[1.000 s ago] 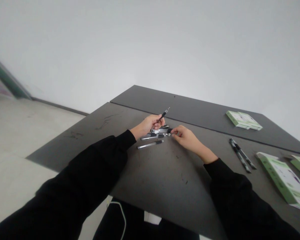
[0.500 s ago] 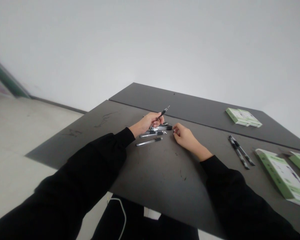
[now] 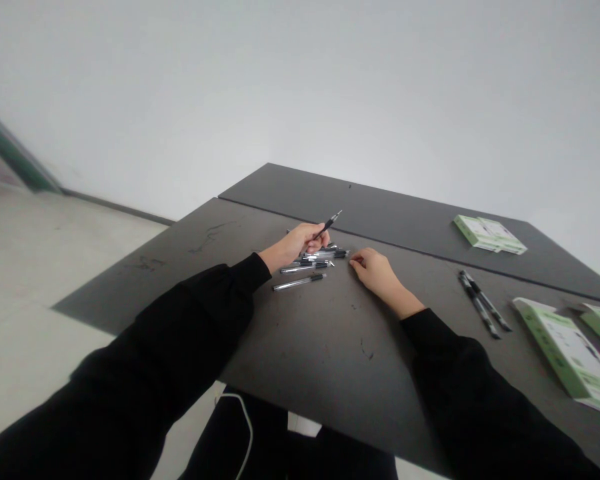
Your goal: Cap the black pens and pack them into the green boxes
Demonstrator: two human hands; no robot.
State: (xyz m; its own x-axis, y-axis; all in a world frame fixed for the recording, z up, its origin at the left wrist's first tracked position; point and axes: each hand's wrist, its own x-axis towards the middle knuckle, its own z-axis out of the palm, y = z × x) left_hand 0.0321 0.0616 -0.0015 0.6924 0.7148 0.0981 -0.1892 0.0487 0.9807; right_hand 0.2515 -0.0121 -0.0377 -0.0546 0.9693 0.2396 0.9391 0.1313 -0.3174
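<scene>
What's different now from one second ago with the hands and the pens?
The right hand moved a little to the right; its fingertips are now beside the pile of pens. I can't tell if it holds anything. The left hand still grips its pen, tip up. The two pens on the right and green boxes stayed put.

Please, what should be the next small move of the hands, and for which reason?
Probably, bring the right hand up toward the pen in the left hand: this pen's tip looks bare and points upward, and the right hand is close by, beside the loose pens. Whether it pinches anything, I cannot tell.
</scene>
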